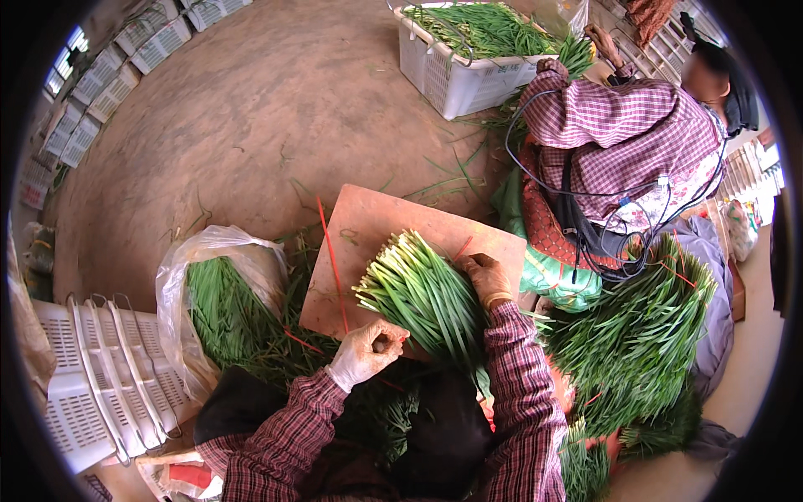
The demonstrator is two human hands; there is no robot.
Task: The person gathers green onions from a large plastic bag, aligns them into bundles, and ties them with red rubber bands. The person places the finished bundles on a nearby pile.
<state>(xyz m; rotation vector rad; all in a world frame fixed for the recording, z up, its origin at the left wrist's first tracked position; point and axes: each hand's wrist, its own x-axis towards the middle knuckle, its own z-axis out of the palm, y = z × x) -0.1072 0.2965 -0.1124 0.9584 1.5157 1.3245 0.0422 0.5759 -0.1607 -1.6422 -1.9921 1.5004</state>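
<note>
A bundle of garlic chives lies across a pinkish board in front of me, its pale cut ends pointing up and left. My left hand, in a thin, stained glove, is closed at the lower left of the bundle, with a bit of red at its fingertips. At the bundle's right side is my right hand, its fingers curled, near a short red tie that sticks up behind the bundle. A longer red tie lies over the board's left part.
Loose chives lie in a clear plastic bag at left, beside stacked white crates. On the right is a large heap of chives. A co-worker in a checked shirt sits by a white crate full of chives.
</note>
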